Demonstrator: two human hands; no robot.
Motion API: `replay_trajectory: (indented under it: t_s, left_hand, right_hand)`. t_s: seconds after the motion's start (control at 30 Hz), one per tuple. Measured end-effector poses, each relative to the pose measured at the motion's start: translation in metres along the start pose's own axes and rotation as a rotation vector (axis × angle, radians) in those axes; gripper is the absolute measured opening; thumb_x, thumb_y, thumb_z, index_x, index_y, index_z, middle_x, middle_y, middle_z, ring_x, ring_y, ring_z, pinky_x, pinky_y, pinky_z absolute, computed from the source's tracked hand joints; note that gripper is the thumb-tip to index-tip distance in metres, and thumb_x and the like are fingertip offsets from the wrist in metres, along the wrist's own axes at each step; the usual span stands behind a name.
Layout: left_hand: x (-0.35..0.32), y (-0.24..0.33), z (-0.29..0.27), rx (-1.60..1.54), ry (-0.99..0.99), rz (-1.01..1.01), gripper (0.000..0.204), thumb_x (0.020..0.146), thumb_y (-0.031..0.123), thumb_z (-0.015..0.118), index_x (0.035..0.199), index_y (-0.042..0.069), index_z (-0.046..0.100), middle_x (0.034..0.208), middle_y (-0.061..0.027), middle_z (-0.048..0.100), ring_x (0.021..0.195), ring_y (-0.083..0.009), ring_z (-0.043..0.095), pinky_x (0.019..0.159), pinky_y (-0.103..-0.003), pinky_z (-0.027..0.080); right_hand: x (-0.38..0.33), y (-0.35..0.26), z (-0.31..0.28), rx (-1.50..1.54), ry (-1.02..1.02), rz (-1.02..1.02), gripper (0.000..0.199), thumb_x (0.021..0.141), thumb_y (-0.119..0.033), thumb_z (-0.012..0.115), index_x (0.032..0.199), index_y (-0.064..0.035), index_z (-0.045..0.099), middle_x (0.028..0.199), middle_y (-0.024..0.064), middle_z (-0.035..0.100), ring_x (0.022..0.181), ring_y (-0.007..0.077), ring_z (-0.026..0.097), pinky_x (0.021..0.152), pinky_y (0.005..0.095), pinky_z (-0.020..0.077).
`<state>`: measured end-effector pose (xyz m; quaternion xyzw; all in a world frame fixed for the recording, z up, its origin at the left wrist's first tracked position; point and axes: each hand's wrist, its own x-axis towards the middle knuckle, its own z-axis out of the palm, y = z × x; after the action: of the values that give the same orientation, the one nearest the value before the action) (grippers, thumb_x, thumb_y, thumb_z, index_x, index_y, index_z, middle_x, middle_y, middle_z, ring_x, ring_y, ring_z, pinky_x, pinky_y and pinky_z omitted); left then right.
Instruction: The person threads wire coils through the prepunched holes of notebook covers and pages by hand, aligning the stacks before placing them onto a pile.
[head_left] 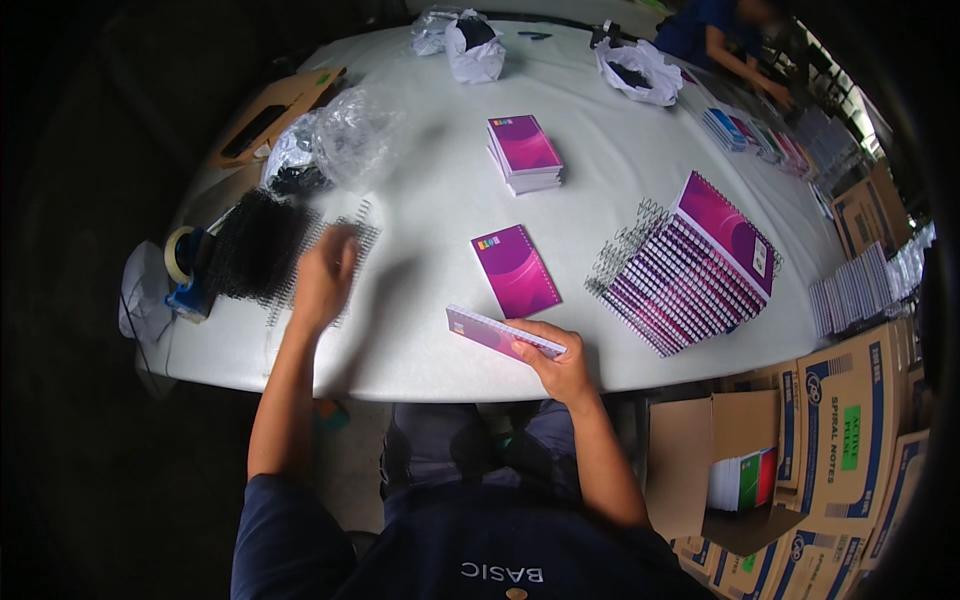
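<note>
My right hand [557, 362] grips a purple notebook [490, 330] near the table's front edge, thumb on its cover, the notebook tilted so its punched edge shows. My left hand [325, 278] is over the right side of a pile of black spiral binding coils [255, 245]. Its fingers are curled and partly smeared by motion; whether a coil is between them cannot be made out. Just beyond the held notebook lies another purple notebook [516, 270], flat, with holes along its right edge. Farther back stands a stack of purple notebooks [527, 150].
At right, several spiral-bound notebooks [680, 275] lean in a row. Clear plastic bags [355, 135], a tape dispenser [188, 270] and white bags [475, 50] lie around the white table [420, 350]. Cartons [845, 430] crowd the lower right. Another person [725, 45] works at the far right.
</note>
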<state>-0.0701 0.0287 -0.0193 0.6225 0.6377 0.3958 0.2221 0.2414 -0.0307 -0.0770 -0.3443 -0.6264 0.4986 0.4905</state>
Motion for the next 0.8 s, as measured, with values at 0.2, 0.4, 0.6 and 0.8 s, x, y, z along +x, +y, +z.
replay_trajectory:
  t_s: [0.2,0.4,0.6,0.8]
  left_hand:
    - [-0.044,0.028,0.031,-0.226,-0.545,0.154,0.036,0.096,0.033,0.047,0.088,0.0,0.057,0.065,-0.0046,0.05,0.06,-0.0133,0.046,0.058,-0.027,0.04]
    - [-0.045,0.03,0.031,-0.115,-0.521,-0.006,0.049,0.097,0.041,0.044,0.073,-0.001,0.054,0.054,-0.0028,0.045,0.054,-0.0117,0.043,0.055,-0.028,0.039]
    - [-0.035,0.034,0.027,-0.357,-0.596,-0.464,0.051,0.096,0.045,0.044,0.068,0.003,0.055,0.05,-0.0014,0.045,0.049,-0.0111,0.044,0.05,-0.025,0.037]
    - [-0.022,0.034,0.027,-0.518,-0.673,-0.256,0.026,0.089,0.026,0.062,0.076,0.005,0.055,0.063,-0.0007,0.051,0.06,-0.012,0.05,0.055,-0.024,0.04]
  right_hand:
    - [0.0,0.0,0.001,-0.01,0.018,-0.014,0.027,0.085,0.0,0.06,0.111,0.0028,0.062,0.104,0.0111,0.067,0.094,0.0133,0.061,0.084,0.0267,0.0478]
    - [-0.001,0.002,0.0,-0.014,0.03,-0.016,0.027,0.085,0.0,0.06,0.112,0.0022,0.062,0.105,0.0109,0.067,0.095,0.0134,0.061,0.084,0.0266,0.0477]
    - [-0.001,0.002,0.002,0.003,0.011,-0.017,0.026,0.085,-0.001,0.06,0.112,0.0014,0.063,0.104,0.0108,0.068,0.094,0.0127,0.062,0.084,0.0256,0.0477]
    - [-0.002,0.005,0.001,-0.049,-0.025,-0.05,0.027,0.086,-0.002,0.061,0.112,0.0007,0.063,0.103,0.0104,0.068,0.091,0.0113,0.062,0.081,0.0247,0.0484]
